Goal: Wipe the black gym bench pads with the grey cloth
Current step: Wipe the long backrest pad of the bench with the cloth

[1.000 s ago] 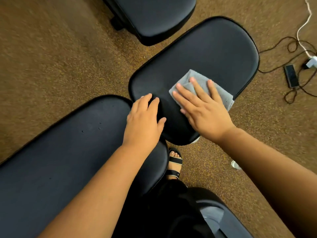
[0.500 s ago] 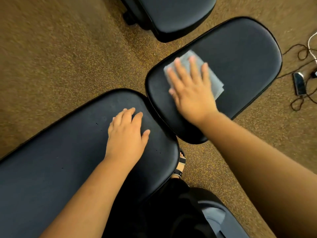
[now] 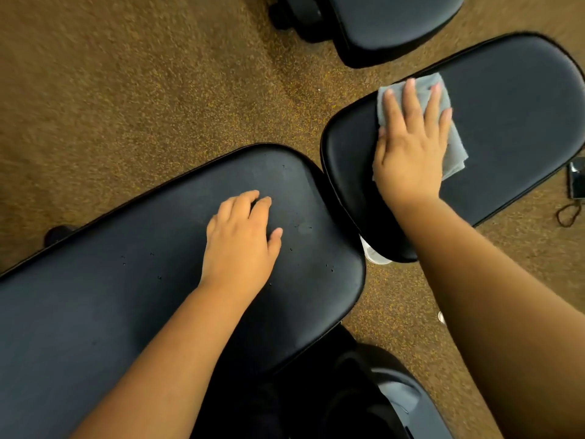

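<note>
Two black bench pads fill the view: a long pad (image 3: 110,312) at the lower left and a shorter rounded pad (image 3: 512,128) at the upper right. The grey cloth (image 3: 454,153) lies flat on the shorter pad near its far left edge. My right hand (image 3: 411,147) presses down on the cloth with fingers spread; most of the cloth is hidden under the palm. My left hand (image 3: 240,242) rests palm down on the long pad near its rounded end, holding nothing, fingers slightly curled.
A third black pad (image 3: 389,23) stands at the top on the brown speckled carpet (image 3: 126,90). A phone (image 3: 577,182) and a dark cable (image 3: 568,213) lie on the floor at the right edge. A dark rounded object (image 3: 395,400) sits at the bottom.
My right hand slid the cloth across the shorter pad from its near middle toward its far left edge. My left hand moved back from the long pad's tip onto its surface.
</note>
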`<state>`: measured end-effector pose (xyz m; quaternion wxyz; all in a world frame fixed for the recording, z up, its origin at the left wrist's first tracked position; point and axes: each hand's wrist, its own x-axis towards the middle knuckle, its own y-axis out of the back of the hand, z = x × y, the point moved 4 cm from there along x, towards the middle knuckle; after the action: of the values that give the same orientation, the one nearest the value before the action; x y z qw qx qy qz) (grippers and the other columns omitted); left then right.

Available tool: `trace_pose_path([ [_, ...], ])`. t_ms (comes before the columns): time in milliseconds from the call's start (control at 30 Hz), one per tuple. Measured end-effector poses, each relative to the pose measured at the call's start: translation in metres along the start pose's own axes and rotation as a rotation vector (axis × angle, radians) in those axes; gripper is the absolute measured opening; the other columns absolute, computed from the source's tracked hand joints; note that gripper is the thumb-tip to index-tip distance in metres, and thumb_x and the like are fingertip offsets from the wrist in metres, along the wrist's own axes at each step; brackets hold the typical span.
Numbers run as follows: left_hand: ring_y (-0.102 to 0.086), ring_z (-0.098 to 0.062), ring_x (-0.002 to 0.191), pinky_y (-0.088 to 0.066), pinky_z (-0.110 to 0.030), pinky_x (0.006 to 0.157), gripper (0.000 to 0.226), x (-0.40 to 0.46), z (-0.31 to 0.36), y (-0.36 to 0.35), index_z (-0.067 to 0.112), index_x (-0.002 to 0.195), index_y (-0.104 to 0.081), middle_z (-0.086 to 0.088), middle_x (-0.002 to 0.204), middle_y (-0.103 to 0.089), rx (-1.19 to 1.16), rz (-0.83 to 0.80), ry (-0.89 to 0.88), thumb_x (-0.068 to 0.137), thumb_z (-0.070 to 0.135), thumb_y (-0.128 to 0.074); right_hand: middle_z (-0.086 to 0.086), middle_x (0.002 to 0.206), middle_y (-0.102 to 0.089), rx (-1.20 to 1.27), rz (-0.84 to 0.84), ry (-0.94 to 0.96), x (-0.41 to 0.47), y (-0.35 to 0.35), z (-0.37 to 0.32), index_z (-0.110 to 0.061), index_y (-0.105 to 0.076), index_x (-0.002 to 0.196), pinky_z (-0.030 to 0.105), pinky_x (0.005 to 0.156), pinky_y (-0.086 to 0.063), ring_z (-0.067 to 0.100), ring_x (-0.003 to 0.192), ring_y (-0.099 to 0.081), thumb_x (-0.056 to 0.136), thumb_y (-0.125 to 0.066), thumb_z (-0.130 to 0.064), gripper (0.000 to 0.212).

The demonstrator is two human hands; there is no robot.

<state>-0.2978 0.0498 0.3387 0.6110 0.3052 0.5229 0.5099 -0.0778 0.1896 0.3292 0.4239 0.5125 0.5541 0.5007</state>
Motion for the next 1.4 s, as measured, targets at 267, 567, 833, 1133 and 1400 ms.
trace_pose_path([
  [267, -0.048, -0.026, 0.119, -0.045, -0.042, 0.091, 0.052, -0.014, -0.025, 0.016, 0.014, 0.133, -0.054, -0.005, 0.134, -0.052, 0.035, 0.028, 0.029, 0.087, 0.037, -0.063, 0.009, 0.153, -0.038, 0.478, -0.111, 0.049, -0.071, -0.024, -0.062, -0.01, -0.045, 0.143, 0.028, 0.121, -0.001, 0.03, 0.147, -0.02, 0.098, -0.036, -0.011, 0.045],
  [567, -0.047, -0.029, 0.12, -0.044, -0.045, 0.093, 0.053, -0.025, -0.06, 0.025, 0.013, 0.133, -0.053, -0.006, 0.135, -0.052, 0.024, 0.131, 0.158, 0.087, 0.037, -0.063, -0.005, 0.161, -0.016, 0.418, -0.405, 0.225, -0.091, -0.066, -0.136, -0.028, -0.027, 0.152, 0.041, 0.118, 0.003, 0.021, 0.15, 0.0, 0.098, -0.014, -0.051, 0.06],
  [833, -0.043, -0.03, 0.121, -0.041, -0.048, 0.094, 0.053, -0.05, -0.092, 0.036, 0.012, 0.133, -0.053, -0.007, 0.136, -0.051, -0.013, 0.228, 0.332, 0.088, 0.037, -0.061, 0.009, 0.148, -0.043, 0.311, -0.501, 0.05, 0.017, -0.086, -0.162, -0.022, -0.048, 0.14, 0.048, 0.117, -0.01, 0.031, 0.141, -0.029, 0.104, -0.016, -0.045, 0.053],
  [1133, -0.041, -0.03, 0.123, -0.037, -0.048, 0.097, 0.047, -0.071, -0.104, 0.052, 0.013, 0.131, -0.054, -0.007, 0.136, -0.051, -0.062, 0.368, 0.502, 0.091, 0.036, -0.058, 0.003, 0.137, -0.057, 0.511, -0.45, 0.574, -0.034, -0.062, -0.245, -0.017, -0.052, 0.137, 0.039, 0.112, -0.019, 0.025, 0.131, -0.045, 0.103, -0.025, -0.038, 0.048],
  [1400, -0.043, -0.032, 0.123, -0.037, -0.049, 0.097, 0.045, -0.088, -0.122, 0.044, 0.011, 0.13, -0.055, -0.01, 0.133, -0.052, -0.002, 0.374, 0.48, 0.091, 0.032, -0.057, 0.022, 0.122, -0.059, 0.262, -0.546, 0.195, 0.034, -0.091, -0.166, -0.008, -0.057, 0.115, 0.042, 0.09, -0.041, 0.042, 0.113, -0.053, 0.104, -0.025, -0.039, 0.046],
])
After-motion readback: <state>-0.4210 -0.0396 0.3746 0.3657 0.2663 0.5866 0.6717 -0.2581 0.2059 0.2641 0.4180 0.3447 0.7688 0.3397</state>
